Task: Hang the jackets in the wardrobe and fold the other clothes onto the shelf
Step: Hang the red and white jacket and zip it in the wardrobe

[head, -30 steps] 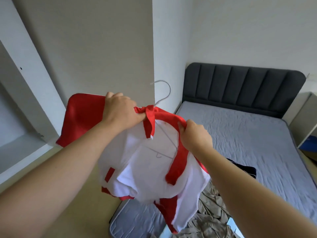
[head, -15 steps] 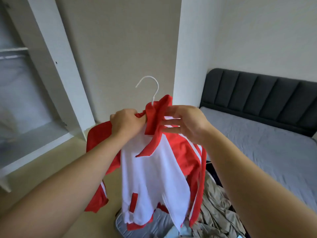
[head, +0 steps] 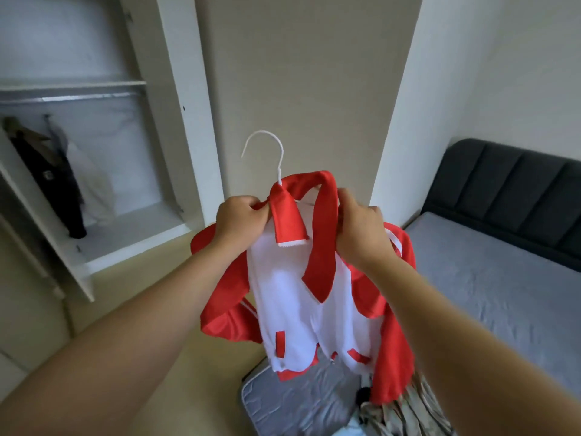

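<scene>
Red-and-white jacket (head: pixel 292 294) hangs upright to the right of the open wardrobe (head: pixel 176 121), collar up and hem down, on a white hanger (head: pixel 267 152) whose hook curls toward the wardrobe. The left hand (head: pixel 242 221) pinches the wardrobe-side collar flap; the right hand (head: pixel 361 234) grips the far collar band, with both arms outstretched.

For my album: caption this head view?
Left hand and right hand hold red-and-white jacket on hanger near wardrobe.
</scene>
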{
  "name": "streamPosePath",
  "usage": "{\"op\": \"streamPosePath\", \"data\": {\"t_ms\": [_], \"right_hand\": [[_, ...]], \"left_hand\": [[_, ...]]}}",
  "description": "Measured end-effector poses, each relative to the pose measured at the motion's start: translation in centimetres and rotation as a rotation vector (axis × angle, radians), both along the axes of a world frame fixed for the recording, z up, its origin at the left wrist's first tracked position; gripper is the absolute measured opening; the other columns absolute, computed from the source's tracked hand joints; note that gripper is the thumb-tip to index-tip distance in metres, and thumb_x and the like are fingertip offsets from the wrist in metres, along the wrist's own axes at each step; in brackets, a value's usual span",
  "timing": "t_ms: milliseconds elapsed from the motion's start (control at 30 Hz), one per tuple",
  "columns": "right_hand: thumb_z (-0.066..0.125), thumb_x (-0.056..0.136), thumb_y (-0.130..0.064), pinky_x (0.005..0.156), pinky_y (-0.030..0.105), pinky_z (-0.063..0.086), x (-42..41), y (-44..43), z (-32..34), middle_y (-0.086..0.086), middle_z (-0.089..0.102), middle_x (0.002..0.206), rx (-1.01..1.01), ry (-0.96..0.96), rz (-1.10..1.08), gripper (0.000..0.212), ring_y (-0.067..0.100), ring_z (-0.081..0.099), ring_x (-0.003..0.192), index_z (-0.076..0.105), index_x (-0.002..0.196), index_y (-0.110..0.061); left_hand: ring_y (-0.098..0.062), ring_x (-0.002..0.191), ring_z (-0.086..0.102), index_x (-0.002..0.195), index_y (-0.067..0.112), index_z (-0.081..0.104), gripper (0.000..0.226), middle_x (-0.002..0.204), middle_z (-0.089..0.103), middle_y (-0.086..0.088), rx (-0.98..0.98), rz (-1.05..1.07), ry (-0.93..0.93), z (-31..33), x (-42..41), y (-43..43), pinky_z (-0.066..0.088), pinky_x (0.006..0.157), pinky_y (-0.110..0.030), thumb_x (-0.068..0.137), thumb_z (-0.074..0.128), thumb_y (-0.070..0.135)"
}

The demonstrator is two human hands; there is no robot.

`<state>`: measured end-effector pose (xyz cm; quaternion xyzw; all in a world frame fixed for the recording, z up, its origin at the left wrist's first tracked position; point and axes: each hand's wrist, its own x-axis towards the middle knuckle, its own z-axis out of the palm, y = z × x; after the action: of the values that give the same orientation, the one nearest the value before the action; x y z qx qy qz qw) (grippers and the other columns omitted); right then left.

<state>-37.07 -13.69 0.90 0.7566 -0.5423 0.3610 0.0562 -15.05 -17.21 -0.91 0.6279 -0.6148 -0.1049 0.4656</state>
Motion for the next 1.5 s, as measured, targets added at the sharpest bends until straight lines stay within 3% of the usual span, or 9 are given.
{"op": "streamPosePath", "data": {"t_ms": [100,333,633,800,933,1167,1300,1433,1500], "right_hand": [[0.053,0.085,-0.003,0.066,0.035,0.033,2.7,-0.6,-0.4,0.01,0.06,0.079,0.033,0.031,0.032,0.01,0.038,0.053,0.067,0.05,0.08,-0.011],[0.048,0.091,-0.009,0.072,0.04,0.046,10.5,-3.5,-1.5,0.012,0.062,0.1,0.152,0.156,0.065,0.021,0.037,0.06,0.084,0.063,0.105,-0.005],[0.05,0.078,0.004,0.064,0.034,0.026,21.3,-10.0,-2.8,0.012,0.056,0.081,0.063,0.061,-0.049,0.012,0.034,0.047,0.064,0.055,0.084,-0.005],[0.053,0.069,0.009,0.062,0.034,0.029,28.1,-14.0,-3.4,0.013,0.055,0.069,0.001,-0.048,-0.016,0.014,0.026,0.035,0.057,0.054,0.075,-0.004],[0.051,0.07,0.006,0.066,0.034,0.031,32.8,-18.3,-4.2,0.007,0.049,0.069,0.045,-0.038,0.004,0.019,0.026,0.037,0.059,0.046,0.075,-0.011],[0.05,0.09,-0.013,0.062,0.032,0.051,43.3,-30.3,-6.9,0.002,0.059,0.078,0.188,0.022,0.049,0.008,0.023,0.055,0.063,0.051,0.082,-0.015],[0.043,0.098,-0.028,0.059,0.029,0.043,49.8,-38.3,-7.5,-0.004,0.051,0.075,0.241,-0.004,0.096,0.019,0.018,0.049,0.059,0.046,0.081,-0.021],[0.044,0.097,-0.024,0.058,0.026,0.032,55.9,-46.0,-6.9,-0.01,0.037,0.066,0.323,0.012,0.131,0.017,0.008,0.035,0.052,0.042,0.081,-0.022],[0.045,0.099,-0.024,0.059,0.025,0.035,59.1,-49.8,-6.5,-0.01,0.039,0.068,0.366,0.008,0.182,0.015,0.008,0.045,0.056,0.045,0.084,-0.021]], "left_hand": [[-0.022,0.052,0.03,0.052,0.011,0.036,0.06,0.042,0.032,-0.001,0.0,0.031,-0.018,-0.1,1.8,0.2,0.026,0.051,-0.033,0.084,0.05,0.06],[-0.026,0.055,0.035,0.054,0.011,0.04,0.053,0.047,0.037,-0.002,0.026,0.043,-0.045,-0.6,8.0,-0.7,0.026,0.056,-0.033,0.082,0.046,0.056],[-0.031,0.092,0.06,0.089,0.014,0.072,0.027,0.09,0.068,-0.005,-0.06,0.173,-0.25,-2.2,19.8,-6.2,0.047,0.082,-0.041,0.089,0.067,0.04],[-0.03,0.109,0.054,0.114,0.014,0.068,0.032,0.117,0.062,-0.006,-0.177,0.261,-0.261,-4.0,24.5,-9.1,0.043,0.091,-0.041,0.087,0.071,0.03],[-0.019,0.103,0.056,0.114,0.014,0.065,0.026,0.116,0.055,-0.002,-0.237,0.202,-0.157,-4.7,27.8,-12.1,0.047,0.091,-0.029,0.088,0.066,0.015],[0.009,0.087,0.06,0.102,0.034,0.062,0.013,0.096,0.067,0.016,0.088,0.02,0.22,-5.6,35.7,-22.3,0.042,0.07,-0.003,0.102,0.05,0.039],[0.003,0.094,0.064,0.112,0.029,0.063,0.024,0.102,0.069,0.017,0.255,-0.002,0.168,-5.6,41.5,-30.1,0.046,0.078,-0.007,0.099,0.054,0.047],[-0.01,0.108,0.066,0.129,0.023,0.06,0.037,0.115,0.071,0.006,0.322,0.02,0.143,-5.1,47.1,-37.6,0.05,0.099,-0.029,0.099,0.057,0.043],[-0.01,0.107,0.066,0.13,0.024,0.06,0.037,0.114,0.071,0.006,0.311,0.054,0.195,-4.9,50.3,-41.2,0.05,0.097,-0.028,0.099,0.056,0.043]]}}
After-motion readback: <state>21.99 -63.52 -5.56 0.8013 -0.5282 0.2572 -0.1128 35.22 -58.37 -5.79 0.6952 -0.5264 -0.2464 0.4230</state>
